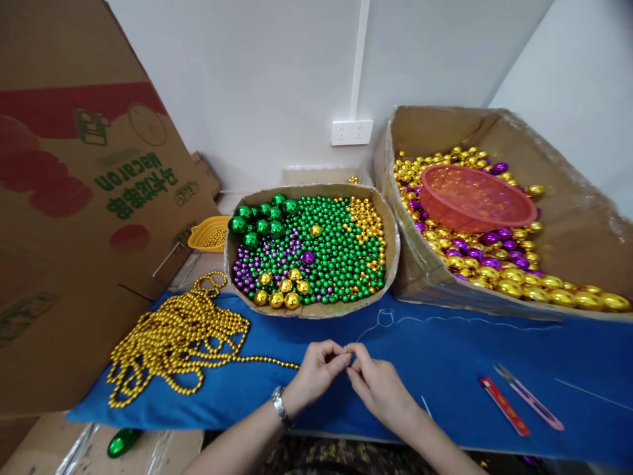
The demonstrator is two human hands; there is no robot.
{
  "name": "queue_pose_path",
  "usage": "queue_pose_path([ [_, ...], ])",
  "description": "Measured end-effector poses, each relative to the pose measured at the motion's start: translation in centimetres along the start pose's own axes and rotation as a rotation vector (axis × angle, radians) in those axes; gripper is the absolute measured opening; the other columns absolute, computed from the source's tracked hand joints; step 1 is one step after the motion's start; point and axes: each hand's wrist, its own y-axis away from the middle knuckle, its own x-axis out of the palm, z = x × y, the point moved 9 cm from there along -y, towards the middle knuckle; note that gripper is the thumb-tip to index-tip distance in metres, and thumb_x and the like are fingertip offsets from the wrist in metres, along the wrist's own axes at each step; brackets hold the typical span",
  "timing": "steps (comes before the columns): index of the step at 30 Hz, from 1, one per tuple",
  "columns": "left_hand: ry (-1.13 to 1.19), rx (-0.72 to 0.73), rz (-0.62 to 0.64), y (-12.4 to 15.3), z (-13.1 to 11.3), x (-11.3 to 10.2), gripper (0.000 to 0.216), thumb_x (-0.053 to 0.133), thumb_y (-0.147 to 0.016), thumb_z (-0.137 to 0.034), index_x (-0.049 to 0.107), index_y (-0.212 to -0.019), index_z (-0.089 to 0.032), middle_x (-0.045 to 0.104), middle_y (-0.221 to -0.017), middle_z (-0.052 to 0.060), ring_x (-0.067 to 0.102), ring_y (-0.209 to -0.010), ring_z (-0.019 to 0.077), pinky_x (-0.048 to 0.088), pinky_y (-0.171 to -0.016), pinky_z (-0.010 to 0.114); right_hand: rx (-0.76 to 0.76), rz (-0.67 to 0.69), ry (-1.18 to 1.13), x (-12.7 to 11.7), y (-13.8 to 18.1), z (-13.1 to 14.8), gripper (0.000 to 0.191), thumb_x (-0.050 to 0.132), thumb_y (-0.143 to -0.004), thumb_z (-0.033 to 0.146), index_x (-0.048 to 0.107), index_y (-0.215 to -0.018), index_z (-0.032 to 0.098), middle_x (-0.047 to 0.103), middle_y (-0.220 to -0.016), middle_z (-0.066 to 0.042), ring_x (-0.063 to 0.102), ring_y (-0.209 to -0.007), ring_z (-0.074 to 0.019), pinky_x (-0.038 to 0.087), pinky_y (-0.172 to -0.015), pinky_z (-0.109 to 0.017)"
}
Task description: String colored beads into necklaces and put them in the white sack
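My left hand (321, 367), with a metal watch band (279, 405) on its wrist, is closed in a pinch. Its fingertips meet those of my right hand (378, 382), also pinched, low in the middle of the view. A thin white thread (435, 319) runs into the spot where the fingers meet; it makes a small loop just beyond and trails off rightward across the blue cloth (425, 349). What lies right between the fingertips is too small to make out. A gold bead string (267, 359) reaches from a tangled pile (182, 336) to beside my left hand.
Ahead stands a cut-down carton (316, 311) of green, purple and gold beads. A larger carton (420, 277) at right holds gold and purple beads and a red basin (477, 198). Pink thread snips (531, 399) and a red packet (503, 406) lie at right. A big carton (64, 264) bounds the left.
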Motion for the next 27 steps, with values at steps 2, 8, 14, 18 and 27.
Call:
queue_pose_path([
  [2, 0.009, 0.011, 0.01, 0.1, -0.2, 0.0, 0.037, 0.062, -0.079, -0.048, 0.066, -0.074, -0.011, 0.061, -0.066, 0.002, 0.047, -0.061, 0.0114, 0.035, -0.058, 0.022, 0.021, -0.02, -0.022, -0.6, 0.2, 0.1, 0.016, 0.039, -0.089, 0.016, 0.042, -0.104, 0.022, 0.064, -0.062, 0.005, 0.065, -0.054, -0.0136, 0.044, -0.051, -0.02],
  [8, 0.124, -0.053, 0.064, 0.2, -0.1, 0.0, 0.038, 0.063, -0.078, -0.049, 0.065, -0.078, -0.011, 0.052, -0.059, -0.002, 0.038, -0.053, 0.0082, 0.028, -0.051, 0.02, -0.039, -0.138, 0.037, -2.6, 0.8, -0.1, 0.011, 0.036, -0.096, 0.022, 0.038, -0.107, 0.024, 0.07, -0.085, -0.001, 0.069, -0.075, -0.0139, 0.051, -0.065, -0.022],
  [14, -0.102, 0.086, 0.153, 0.3, -1.6, 0.3, 0.035, 0.057, -0.083, -0.046, 0.065, -0.075, -0.013, 0.06, -0.073, 0.002, 0.05, -0.069, 0.0127, 0.038, -0.066, 0.023, -0.224, -0.156, 0.138, -2.5, 0.3, 0.0, 0.019, 0.037, -0.096, 0.02, 0.051, -0.107, 0.021, 0.068, -0.085, -0.005, 0.065, -0.075, -0.0174, 0.051, -0.067, -0.028],
  [18, 0.097, -0.086, 0.245, 0.5, -0.2, 1.5, 0.038, 0.064, -0.076, -0.05, 0.061, -0.071, -0.012, 0.057, -0.066, 0.0, 0.042, -0.056, 0.0087, 0.032, -0.054, 0.02, -0.343, -0.14, 0.144, -2.2, 0.0, 0.9, 0.021, 0.039, -0.095, 0.019, 0.057, -0.105, 0.022, 0.066, -0.078, -0.002, 0.062, -0.069, -0.0145, 0.051, -0.063, -0.025],
  [27, 0.176, -0.074, 0.043, 0.3, 0.3, 0.2, 0.032, 0.066, -0.077, -0.042, 0.063, -0.073, -0.011, 0.051, -0.06, -0.002, 0.038, -0.054, 0.0076, 0.028, -0.052, 0.02, -0.254, -0.376, 0.225, -4.2, 1.3, 2.7, 0.02, 0.047, -0.093, 0.019, 0.064, -0.104, 0.02, 0.066, -0.09, -0.007, 0.064, -0.08, -0.0163, 0.053, -0.073, -0.029],
])
